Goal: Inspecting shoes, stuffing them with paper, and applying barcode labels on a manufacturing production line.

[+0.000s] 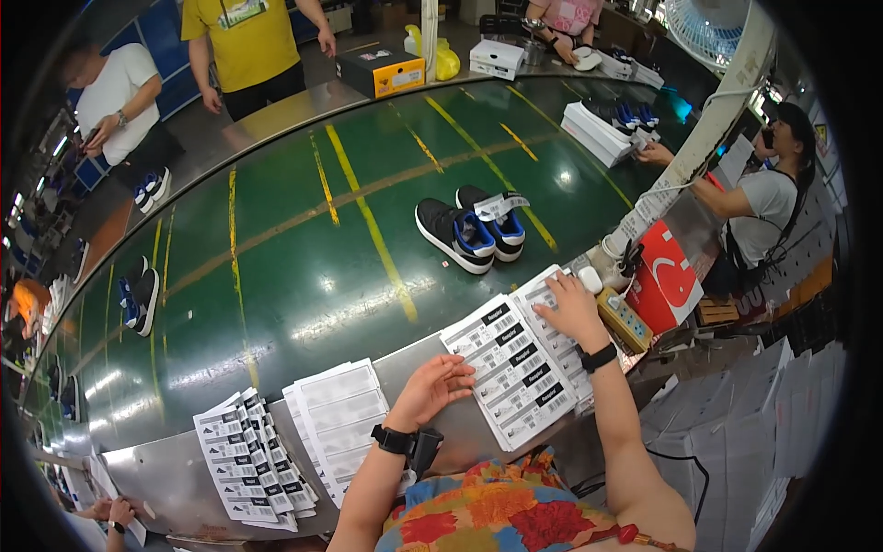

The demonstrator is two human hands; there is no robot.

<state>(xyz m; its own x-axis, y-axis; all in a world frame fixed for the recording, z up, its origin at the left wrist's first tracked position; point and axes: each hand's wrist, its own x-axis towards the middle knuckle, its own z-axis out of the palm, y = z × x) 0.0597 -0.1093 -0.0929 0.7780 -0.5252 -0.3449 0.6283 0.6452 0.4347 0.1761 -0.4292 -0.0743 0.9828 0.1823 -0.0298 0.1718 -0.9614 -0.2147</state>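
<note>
Basically both hands rest on a label sheet [517, 368] lying flat on the near edge of the metal worktop [184, 478], just this side of the green conveyor belt [303, 239]: left hand [432, 386] has fingers curled together, pinching at the sheet's left edge, right hand [572, 308] lies flat with fingers spread, pressing the far right corner. Sheet looks thin, light, floppy, slick-backed, likely easy to crease, so best lifted by an edge or corner while the other hand pins it. More label sheets [253, 460] lie to the left; a pair of black-and-blue shoes [469, 230] sits farther off on the belt.
</note>
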